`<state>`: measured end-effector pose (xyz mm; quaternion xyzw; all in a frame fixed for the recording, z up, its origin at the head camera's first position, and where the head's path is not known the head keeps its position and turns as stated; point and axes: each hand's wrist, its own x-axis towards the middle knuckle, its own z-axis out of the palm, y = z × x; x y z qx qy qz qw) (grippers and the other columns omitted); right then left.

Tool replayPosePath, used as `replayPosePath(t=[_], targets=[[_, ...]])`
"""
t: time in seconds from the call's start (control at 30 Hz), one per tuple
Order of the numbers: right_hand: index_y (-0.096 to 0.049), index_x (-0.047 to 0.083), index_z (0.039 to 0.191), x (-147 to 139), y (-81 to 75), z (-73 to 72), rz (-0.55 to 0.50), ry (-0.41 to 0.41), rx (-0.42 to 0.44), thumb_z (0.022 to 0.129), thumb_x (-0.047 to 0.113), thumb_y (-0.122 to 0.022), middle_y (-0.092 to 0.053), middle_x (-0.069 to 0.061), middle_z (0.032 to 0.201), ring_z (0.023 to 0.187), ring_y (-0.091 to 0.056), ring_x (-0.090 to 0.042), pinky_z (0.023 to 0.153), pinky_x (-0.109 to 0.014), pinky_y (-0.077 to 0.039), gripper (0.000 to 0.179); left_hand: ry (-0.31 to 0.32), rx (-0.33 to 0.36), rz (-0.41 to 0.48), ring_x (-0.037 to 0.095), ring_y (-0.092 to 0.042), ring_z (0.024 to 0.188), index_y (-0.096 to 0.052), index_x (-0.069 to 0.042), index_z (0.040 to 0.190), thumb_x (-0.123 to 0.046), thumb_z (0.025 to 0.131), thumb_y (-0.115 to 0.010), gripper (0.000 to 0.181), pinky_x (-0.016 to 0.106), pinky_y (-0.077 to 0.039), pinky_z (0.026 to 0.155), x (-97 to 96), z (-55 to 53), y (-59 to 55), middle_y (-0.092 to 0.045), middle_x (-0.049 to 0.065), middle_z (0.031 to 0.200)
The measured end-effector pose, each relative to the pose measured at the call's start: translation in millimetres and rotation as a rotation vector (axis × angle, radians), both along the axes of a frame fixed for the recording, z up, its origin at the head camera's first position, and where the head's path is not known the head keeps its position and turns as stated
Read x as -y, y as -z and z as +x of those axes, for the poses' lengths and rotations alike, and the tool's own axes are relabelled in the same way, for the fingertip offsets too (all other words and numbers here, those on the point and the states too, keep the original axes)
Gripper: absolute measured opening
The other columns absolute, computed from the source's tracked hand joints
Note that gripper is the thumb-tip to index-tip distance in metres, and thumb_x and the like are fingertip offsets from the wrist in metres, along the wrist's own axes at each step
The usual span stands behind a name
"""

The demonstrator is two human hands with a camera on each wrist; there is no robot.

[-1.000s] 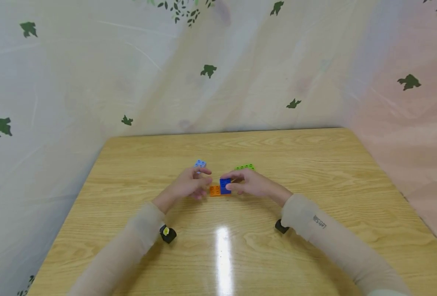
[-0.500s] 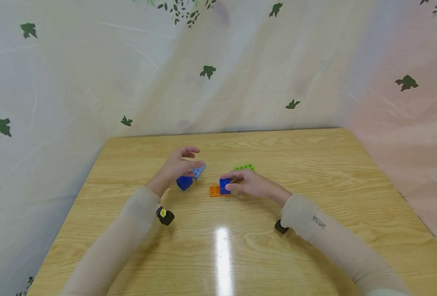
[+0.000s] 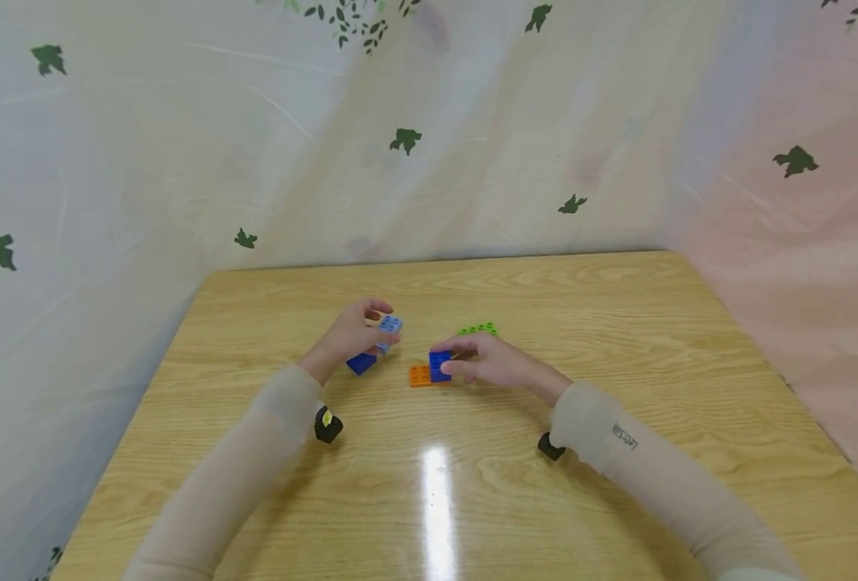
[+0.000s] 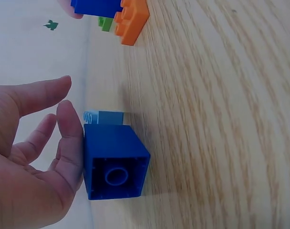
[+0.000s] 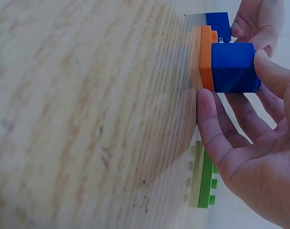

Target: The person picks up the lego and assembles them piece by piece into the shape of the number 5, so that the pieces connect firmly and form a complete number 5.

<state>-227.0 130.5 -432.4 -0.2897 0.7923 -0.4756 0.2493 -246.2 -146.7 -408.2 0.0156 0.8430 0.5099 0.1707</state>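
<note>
My right hand (image 3: 497,359) holds a dark blue brick (image 3: 439,366) between thumb and fingers. That brick stands on one end of a flat orange brick (image 3: 419,376), whose other studs show at its left. My left hand (image 3: 352,332) hovers around a light blue brick (image 3: 391,324), its thumb in front of it. In the left wrist view the thumb and fingers are apart with nothing between them. A second dark blue brick (image 4: 117,162) lies close beside those fingers, hollow underside towards the camera; whether they touch it I cannot tell.
Behind my right hand lies a green brick (image 3: 478,329) with a row of studs, partly covered in the head view. All the bricks rest on a wooden table (image 3: 530,500). A pale cloth (image 3: 472,161) with leaf prints hangs behind the table.
My left hand has moved from beside the orange brick, left and back to the light blue brick, uncovering the second dark blue brick. My right hand has kept its hold in place.
</note>
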Motion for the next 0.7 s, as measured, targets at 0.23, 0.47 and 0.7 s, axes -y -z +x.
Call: replayPosePath(t=[0.23,0.47,0.7], targets=[[-0.059,0.010,0.142,-0.7,1.4,-0.8,0.003,-0.003,0.010,0.104,0.022,-0.062,-0.066,-0.007,0.125,0.093,-0.066,-0.028,0.077,-0.040,-0.058,0.040,-0.009,-0.016,-0.024,0.033,-0.059,0.106,-0.051,-0.004,0.140,-0.010,0.089,-0.079,0.059,0.031,-0.059,0.073,0.0,-0.3,3.5,-0.044,0.021,0.143],[-0.060,0.010,0.141,-1.2,0.1,-1.0,-0.009,-0.006,0.011,0.104,0.021,-0.062,-0.067,-0.006,0.126,0.094,-0.065,-0.027,0.077,-0.040,-0.058,0.039,-0.024,-0.065,-0.069,0.033,-0.056,0.108,-0.054,-0.007,0.138,-0.011,0.086,-0.082,0.060,0.032,-0.058,0.075,0.6,-2.3,9.9,-0.046,0.019,0.138],[-0.060,0.012,0.141,-1.8,1.5,-1.3,-0.007,-0.011,0.016,0.103,0.024,-0.063,-0.067,-0.006,0.125,0.092,-0.066,-0.028,0.076,-0.040,-0.057,0.040,-0.030,-0.115,-0.116,0.033,-0.059,0.099,-0.056,-0.009,0.136,-0.007,0.084,-0.083,0.059,0.033,-0.057,0.074,0.7,-3.3,16.7,-0.046,0.020,0.137]])
